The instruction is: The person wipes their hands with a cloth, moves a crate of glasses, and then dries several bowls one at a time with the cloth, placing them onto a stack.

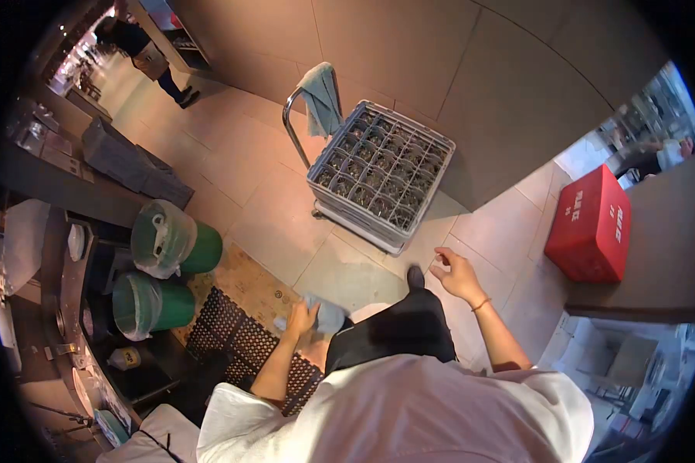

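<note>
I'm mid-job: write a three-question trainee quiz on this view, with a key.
1. Which grip holds the cloth, left or right?
2. True or false: the red box stands apart from the glass rack.
3. Fill in the number: there are ___ green bins side by side.

Key:
1. The left grip.
2. True; floor shows between them.
3. Two.

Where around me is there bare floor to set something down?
Tiled floor is bare between the glass rack and the red ice box, beyond your right hand. Another bare patch lies between the rack and the green bins. Your left is crowded, with bins beside the counter; the rack looks mostly filled with glasses.
</note>
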`<state>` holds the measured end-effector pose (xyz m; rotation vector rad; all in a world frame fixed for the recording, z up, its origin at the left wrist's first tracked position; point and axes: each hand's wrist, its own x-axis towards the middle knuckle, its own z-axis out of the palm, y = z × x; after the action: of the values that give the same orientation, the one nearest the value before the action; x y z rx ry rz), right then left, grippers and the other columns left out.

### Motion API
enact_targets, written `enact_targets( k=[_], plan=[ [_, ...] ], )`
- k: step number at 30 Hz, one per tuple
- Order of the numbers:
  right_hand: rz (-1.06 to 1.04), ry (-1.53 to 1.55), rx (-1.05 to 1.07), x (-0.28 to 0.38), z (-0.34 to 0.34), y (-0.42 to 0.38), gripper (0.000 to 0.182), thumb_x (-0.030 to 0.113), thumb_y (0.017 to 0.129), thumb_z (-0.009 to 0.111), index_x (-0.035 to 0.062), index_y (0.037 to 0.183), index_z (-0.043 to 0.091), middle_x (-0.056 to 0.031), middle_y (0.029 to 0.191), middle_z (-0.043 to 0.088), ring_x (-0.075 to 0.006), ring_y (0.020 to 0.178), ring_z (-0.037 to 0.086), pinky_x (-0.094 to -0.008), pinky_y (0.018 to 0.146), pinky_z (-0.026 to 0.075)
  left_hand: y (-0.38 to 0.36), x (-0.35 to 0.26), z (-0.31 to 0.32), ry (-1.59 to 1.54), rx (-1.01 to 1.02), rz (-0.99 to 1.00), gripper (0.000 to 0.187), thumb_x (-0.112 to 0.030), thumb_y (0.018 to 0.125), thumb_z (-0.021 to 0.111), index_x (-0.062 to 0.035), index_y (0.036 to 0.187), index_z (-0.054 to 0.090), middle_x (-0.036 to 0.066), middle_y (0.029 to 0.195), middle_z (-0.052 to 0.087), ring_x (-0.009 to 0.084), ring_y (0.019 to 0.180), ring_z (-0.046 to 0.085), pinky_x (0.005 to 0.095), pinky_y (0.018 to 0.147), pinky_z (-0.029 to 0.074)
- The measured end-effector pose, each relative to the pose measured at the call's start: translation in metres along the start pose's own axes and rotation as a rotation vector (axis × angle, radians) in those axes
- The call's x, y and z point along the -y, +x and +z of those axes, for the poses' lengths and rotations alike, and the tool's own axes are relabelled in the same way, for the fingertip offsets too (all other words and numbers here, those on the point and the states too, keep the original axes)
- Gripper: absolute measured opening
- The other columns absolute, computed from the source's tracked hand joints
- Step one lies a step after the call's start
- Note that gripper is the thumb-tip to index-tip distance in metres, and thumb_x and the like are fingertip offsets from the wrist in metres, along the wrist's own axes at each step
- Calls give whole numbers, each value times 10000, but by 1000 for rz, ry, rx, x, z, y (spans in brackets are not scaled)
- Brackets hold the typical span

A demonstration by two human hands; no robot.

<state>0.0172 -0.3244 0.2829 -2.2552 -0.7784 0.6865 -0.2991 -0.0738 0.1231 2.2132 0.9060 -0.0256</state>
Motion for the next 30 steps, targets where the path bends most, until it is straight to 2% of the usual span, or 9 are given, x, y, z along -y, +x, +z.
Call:
enact_targets(
  k=[3,9,12,13,17,22,23,26,30],
  plan=[
    [-98,-179,64,-38,-15,130,506,216,749,631,22,1190,476,-176,1057,585,-323,982,559,-377,850,438,112,-23,42,229,68,-207,421,-331,838,534,86,793,570,302,832,578,441,817,568,473,714,460],
    [-257,-489,305,-128,24,447,639,190,778,590,-25,1304,299,-219,1203,472,-357,1103,472,-399,927,392,269,-33,148,68,-319,-593,510,-411,798,581,99,772,584,269,772,605,401,751,601,453,684,478],
    [-464,-701,258,-185,69,553,656,182,802,582,-28,1325,245,-209,1274,409,-359,1109,467,-418,928,392,338,-63,183,-712,-330,-672,643,-503,658,698,102,844,588,286,869,591,365,865,592,437,754,458],
    [-422,-755,311,-186,74,576,633,180,811,572,-35,1314,255,-207,1265,420,-353,1107,470,-420,920,399,355,-57,213,-588,-335,-743,602,-448,669,698,107,863,568,292,916,574,379,882,576,444,765,450],
    [-240,-584,413,-185,95,641,507,146,782,559,15,1247,404,-228,1088,550,-378,1018,522,-454,851,421,380,-54,251,-329,-461,-998,497,-311,686,687,88,927,516,285,987,523,418,917,532,459,797,433],
    [-129,-399,428,-204,112,681,285,83,690,511,17,949,611,-226,952,601,-402,913,556,-423,798,443,385,-72,229,-455,-463,-1083,353,-224,727,615,44,933,510,282,1027,461,443,905,518,470,814,433],
    [-193,-314,428,-253,134,705,266,80,669,515,11,909,608,-233,918,596,-405,878,557,-428,753,449,385,-83,224,-395,-512,-1090,354,-215,728,612,44,944,504,286,1043,452,451,907,514,472,815,432],
    [-405,-275,293,-231,124,680,256,9,614,500,52,828,634,-206,788,576,-398,781,552,-440,684,452,383,-81,237,-225,-657,-1005,343,-167,731,591,39,983,485,294,1066,434,464,911,507,481,811,428],
    [-204,101,314,-228,126,672,119,29,742,496,48,734,613,-83,651,566,-194,635,536,-333,593,428,378,-85,235,-309,-685,-962,329,-120,709,575,35,980,474,309,1101,426,470,945,496,477,822,423]
  ],
)
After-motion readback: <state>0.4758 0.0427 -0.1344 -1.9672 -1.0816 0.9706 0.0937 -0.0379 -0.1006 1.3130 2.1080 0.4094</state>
